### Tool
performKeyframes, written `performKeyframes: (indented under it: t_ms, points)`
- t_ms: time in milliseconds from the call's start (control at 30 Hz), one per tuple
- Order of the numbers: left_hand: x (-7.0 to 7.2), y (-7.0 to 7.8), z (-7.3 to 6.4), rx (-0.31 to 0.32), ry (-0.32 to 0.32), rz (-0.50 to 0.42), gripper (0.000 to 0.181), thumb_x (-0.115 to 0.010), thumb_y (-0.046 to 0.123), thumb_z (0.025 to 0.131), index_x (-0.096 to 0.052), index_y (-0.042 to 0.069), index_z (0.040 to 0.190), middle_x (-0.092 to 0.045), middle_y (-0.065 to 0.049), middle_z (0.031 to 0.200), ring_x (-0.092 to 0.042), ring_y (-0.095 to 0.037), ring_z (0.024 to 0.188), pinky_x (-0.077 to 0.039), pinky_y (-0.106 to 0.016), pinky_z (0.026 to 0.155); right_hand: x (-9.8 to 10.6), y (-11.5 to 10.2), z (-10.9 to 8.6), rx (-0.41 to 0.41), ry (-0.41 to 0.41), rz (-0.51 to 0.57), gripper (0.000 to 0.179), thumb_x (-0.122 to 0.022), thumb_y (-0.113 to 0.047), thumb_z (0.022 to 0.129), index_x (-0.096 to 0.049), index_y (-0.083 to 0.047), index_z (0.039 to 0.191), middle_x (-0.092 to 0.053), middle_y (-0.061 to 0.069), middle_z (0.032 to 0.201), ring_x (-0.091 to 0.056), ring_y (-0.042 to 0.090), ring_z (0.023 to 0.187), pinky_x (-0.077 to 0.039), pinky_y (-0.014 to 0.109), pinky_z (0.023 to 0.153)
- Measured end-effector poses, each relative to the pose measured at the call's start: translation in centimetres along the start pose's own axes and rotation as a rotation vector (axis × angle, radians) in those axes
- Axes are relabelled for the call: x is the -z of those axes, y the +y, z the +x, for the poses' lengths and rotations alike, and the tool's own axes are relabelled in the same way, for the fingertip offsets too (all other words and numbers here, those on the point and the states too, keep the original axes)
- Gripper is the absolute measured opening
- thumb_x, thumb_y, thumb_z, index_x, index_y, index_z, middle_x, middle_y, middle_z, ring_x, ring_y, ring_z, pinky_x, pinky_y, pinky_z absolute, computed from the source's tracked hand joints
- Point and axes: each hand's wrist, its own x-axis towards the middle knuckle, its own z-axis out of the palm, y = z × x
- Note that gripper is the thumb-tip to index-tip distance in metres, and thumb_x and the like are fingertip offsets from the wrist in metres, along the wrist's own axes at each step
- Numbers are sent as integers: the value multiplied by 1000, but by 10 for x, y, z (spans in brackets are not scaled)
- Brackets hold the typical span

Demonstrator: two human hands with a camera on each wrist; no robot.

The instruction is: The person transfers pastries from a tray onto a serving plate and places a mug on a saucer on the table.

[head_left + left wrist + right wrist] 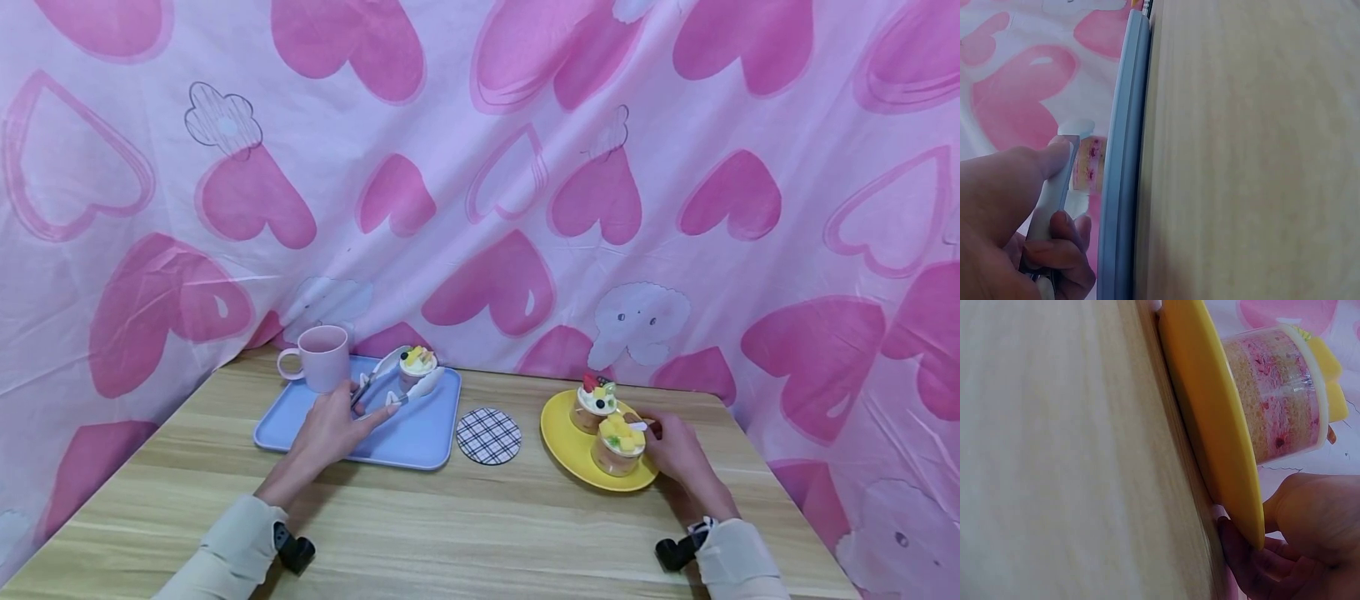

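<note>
"How do the hands stand on your screen?"

"Both forearms reach forward over the wooden table [480, 533]. I see the left hand [335, 425] slanting inward above the blue tray [408, 447], grasping the tongs [424, 383]. The right hand [677, 452] comes in at the outer edge of the yellow plate [564, 460]."

"Do the wrist views add anything?"

"Yes. From the head I can't see how the right fingers sit. The right wrist view shows me the thumb above the rim and fingers underneath, gripping the plate. The left one gives me the layered side of the small dessert cup [417, 362]. Only the head view shows me the pink mug [324, 360]."

"And relative to the fingers?"

"The tongs run between left thumb and curled fingers. Their spread tips flank the small dessert cup, beyond the fingertips on the tray; I can't tell whether they touch it. On the plate, the yellow-topped cup [619, 450] stands just beside the right hand, the red-topped cup [595, 402] farther off."
</note>
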Motion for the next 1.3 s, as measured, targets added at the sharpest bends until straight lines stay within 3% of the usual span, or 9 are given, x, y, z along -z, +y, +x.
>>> performKeyframes:
  t_ms: [200,367,933,1300]
  points:
    - [0,0,-1,23,-19,37,61,-81,61,91,-56,6,96,-47,-3,73,-51,-19,63,-34,-31,55,1,-1,1,-17,-10,5,45,-52,-5,109,-55,2,153,-68,23,116,-62,31,99,-55,40,81]
    - [0,0,0,47,-30,56,61,-80,64,91,-55,9,92,-45,-3,71,-50,-19,62,-33,-31,55,1,-1,1,-20,-15,9,45,-52,-5,109,-55,2,153,-67,22,116,-61,31,99,-55,38,80]
    - [-1,-3,-1,19,-28,95,62,-79,63,92,-55,6,99,-46,-4,74,-50,-20,63,-34,-32,56,0,2,1,19,6,4,45,-53,-5,107,-57,3,151,-69,22,112,-62,30,97,-54,39,79]
    - [-2,-3,-2,23,-23,104,59,-79,60,94,-55,8,105,-49,-6,77,-53,-21,64,-36,-32,57,-1,2,1,5,1,15,45,-54,-4,107,-56,2,152,-68,23,118,-62,31,98,-55,37,80]
